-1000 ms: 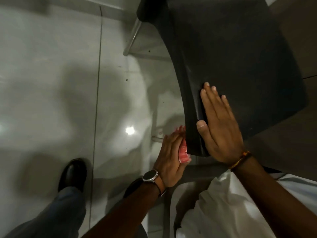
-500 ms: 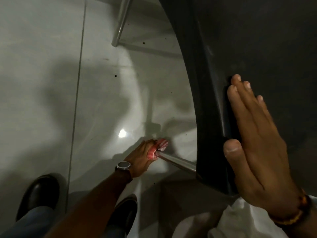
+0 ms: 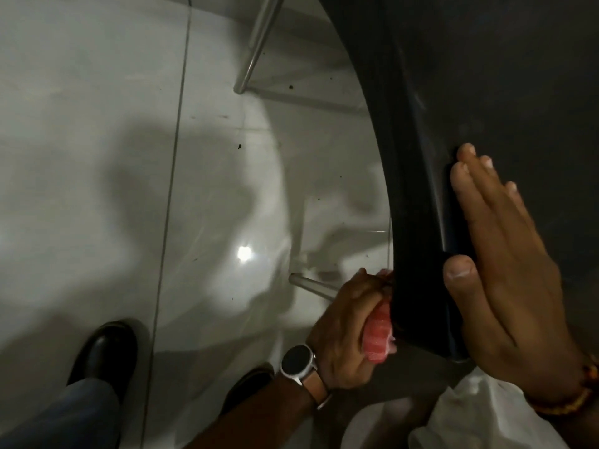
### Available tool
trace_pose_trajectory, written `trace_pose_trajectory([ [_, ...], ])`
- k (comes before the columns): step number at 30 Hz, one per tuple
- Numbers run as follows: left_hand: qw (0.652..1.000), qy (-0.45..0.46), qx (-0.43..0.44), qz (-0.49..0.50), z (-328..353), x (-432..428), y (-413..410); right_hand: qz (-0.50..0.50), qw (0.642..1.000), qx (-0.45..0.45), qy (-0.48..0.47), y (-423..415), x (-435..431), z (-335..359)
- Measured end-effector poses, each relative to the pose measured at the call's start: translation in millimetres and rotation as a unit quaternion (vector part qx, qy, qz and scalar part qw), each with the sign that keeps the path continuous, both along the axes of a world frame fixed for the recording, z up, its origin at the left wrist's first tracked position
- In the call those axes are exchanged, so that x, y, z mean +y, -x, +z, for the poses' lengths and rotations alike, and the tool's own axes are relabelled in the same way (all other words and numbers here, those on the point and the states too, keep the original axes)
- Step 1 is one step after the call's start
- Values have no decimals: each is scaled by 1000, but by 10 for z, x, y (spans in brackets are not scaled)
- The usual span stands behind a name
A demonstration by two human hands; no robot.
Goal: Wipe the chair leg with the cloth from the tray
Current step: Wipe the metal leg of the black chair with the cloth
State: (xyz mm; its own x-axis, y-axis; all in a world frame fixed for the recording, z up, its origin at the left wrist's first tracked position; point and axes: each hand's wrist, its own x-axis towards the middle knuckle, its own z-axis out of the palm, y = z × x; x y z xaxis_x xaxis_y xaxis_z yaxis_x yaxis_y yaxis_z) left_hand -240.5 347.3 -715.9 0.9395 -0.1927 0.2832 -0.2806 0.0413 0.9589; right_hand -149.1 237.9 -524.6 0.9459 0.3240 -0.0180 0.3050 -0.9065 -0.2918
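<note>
Head view, looking down. The left hand (image 3: 346,328), wearing a round-faced wristwatch (image 3: 297,364), is closed around a folded pink-red cloth (image 3: 475,335) gripped on the slim metal chair leg (image 3: 311,284), just beside the rim of the dark plastic chair seat (image 3: 486,92). The right hand (image 3: 512,270) lies flat, fingers extended together, on the seat, holding nothing. A black leather shoe (image 3: 103,354) stands on the glossy white tiled floor (image 3: 97,157).

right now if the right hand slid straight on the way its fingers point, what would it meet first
Nothing distinct: the right hand lies flat on the dark chair seat, fingers pointing up the picture along it. That way shows only more bare seat as far as the frame goes, though the dim light hides detail.
</note>
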Motion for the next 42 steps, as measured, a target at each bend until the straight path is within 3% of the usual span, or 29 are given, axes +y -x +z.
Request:
trace_pose_trajectory([
  [3,994,-96,44,-39,-565,123,-76,1,1000,3,-2,4,-7,-5],
  [7,944,-224,184,-156,-1407,521,-99,2,1000,9,-14,11,-26,-25],
  [11,911,-330,126,-215,-1806,712,-266,0,1000,13,-9,6,-50,-27],
  [14,907,-324,148,-225,-1699,712,-253,1,1000,5,-9,6,-33,-11],
  [17,924,-272,165,-211,-1257,627,-210,-7,1000,4,-4,-3,-14,-12],
  [24,985,-88,109,-102,213,233,-41,0,1000,-1,13,-21,9,10],
  [28,996,-53,59,-48,255,144,-27,-2,1000,-4,18,-22,2,15],
  [33,986,-131,59,-80,-467,292,-151,-3,1000,0,11,-20,3,25],
  [39,935,-300,98,-162,-1462,659,-217,-4,1000,-13,-1,-9,-2,-2],
  [42,917,-341,116,-170,-1504,680,-213,-4,1000,-16,-4,-9,-10,-20],
])
